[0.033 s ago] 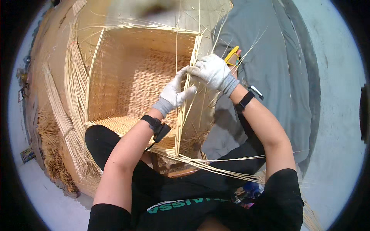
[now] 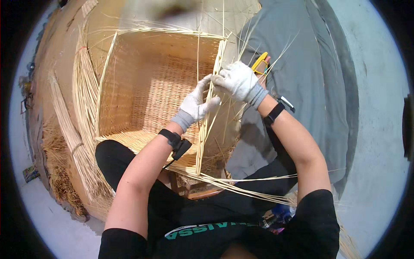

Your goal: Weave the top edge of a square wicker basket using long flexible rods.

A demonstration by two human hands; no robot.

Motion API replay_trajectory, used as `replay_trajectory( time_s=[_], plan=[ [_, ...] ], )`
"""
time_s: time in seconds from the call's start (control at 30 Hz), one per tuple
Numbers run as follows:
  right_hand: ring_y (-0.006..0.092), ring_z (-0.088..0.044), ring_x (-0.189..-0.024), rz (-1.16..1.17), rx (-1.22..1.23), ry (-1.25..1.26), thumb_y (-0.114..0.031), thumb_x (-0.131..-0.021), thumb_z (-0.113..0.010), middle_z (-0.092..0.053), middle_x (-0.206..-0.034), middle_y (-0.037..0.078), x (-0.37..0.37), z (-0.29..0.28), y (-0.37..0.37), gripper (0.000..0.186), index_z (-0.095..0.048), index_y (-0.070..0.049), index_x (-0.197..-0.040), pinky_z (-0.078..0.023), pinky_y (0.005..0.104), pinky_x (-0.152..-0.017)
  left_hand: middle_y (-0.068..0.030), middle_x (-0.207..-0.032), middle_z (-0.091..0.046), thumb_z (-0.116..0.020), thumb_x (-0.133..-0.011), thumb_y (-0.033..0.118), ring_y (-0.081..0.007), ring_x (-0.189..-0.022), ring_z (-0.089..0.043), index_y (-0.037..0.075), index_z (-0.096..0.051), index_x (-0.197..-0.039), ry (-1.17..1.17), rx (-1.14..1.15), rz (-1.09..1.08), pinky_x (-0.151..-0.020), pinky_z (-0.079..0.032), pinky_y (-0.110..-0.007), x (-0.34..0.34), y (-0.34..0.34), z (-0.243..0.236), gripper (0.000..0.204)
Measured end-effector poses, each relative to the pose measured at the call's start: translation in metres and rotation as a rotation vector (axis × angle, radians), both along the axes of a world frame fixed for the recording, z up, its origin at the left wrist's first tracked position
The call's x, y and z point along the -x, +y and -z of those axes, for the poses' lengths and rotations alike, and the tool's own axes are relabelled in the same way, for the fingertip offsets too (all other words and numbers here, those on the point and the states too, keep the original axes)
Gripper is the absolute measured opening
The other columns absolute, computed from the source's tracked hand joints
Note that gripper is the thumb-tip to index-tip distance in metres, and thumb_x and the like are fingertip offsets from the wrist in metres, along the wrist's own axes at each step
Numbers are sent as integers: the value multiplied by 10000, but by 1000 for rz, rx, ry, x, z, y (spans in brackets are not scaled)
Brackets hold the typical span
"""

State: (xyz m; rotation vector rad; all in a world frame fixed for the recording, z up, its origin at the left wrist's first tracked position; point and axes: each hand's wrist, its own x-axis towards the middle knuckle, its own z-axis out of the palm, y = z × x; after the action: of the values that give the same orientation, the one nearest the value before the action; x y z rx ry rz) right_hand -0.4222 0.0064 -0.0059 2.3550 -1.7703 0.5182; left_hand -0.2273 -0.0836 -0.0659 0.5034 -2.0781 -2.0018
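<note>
A large square wicker basket (image 2: 146,90) lies tipped on its side in the middle of the scene, its open mouth facing up toward the camera and its near edge resting against the person's lap. The gloved left hand (image 2: 195,105) pinches the right rim of the basket, fingers closed on the upright canes (image 2: 210,108). The gloved right hand (image 2: 239,82) grips the same rim just beyond it, fingers curled over the canes. Loose straw bundles (image 2: 73,129) lie to the left, a grey cloth (image 2: 302,77) to the right.
</note>
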Motion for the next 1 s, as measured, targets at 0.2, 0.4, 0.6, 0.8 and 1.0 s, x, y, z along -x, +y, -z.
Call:
replay_trajectory(
  time_s=[0.2,0.4,0.6,0.8,1.0],
  plan=[
    [316,-653,-727,264,-269,-214,-308,-866,-648,-630,-715,98,-27,-10,22,219,-586,-100,-891,-514,444,-665,-157,-1255,-539,-732,-876,218,-312,-1162,-579,63,-450,-1339,65,372,-176,-976,-498,-403,-2,14,-24,564],
    [313,-651,-765,312,-168,-181,-227,-866,-634,-640,-778,104,-19,8,40,136,-584,-102,-886,-520,439,-664,-136,-981,-571,-686,-835,235,-347,-908,-579,104,-598,-997,-268,1065,-98,-791,-456,-467,18,19,-73,226],
    [376,-640,-774,773,-185,-489,-269,-922,-622,-645,-818,160,-67,18,51,193,-574,-82,-919,-512,474,-692,-131,-817,-643,-672,-841,277,-341,-789,-625,107,-614,-926,-352,1040,-51,-758,-440,-465,16,21,-65,199],
    [397,-635,-834,823,-135,-915,-239,-928,-612,-646,-859,197,-77,21,58,183,-582,-62,-963,-491,481,-727,-157,-813,-665,-685,-869,219,-336,-804,-659,61,-609,-971,-244,820,-132,-720,-507,-423,10,24,-67,203],
    [350,-632,-925,627,13,-768,-199,-879,-636,-645,-886,153,-51,2,55,154,-582,-68,-940,-492,448,-785,-98,-843,-697,-719,-869,140,-169,-799,-670,29,-638,-981,-340,426,-182,-746,-537,-321,14,27,-66,178]
  ],
)
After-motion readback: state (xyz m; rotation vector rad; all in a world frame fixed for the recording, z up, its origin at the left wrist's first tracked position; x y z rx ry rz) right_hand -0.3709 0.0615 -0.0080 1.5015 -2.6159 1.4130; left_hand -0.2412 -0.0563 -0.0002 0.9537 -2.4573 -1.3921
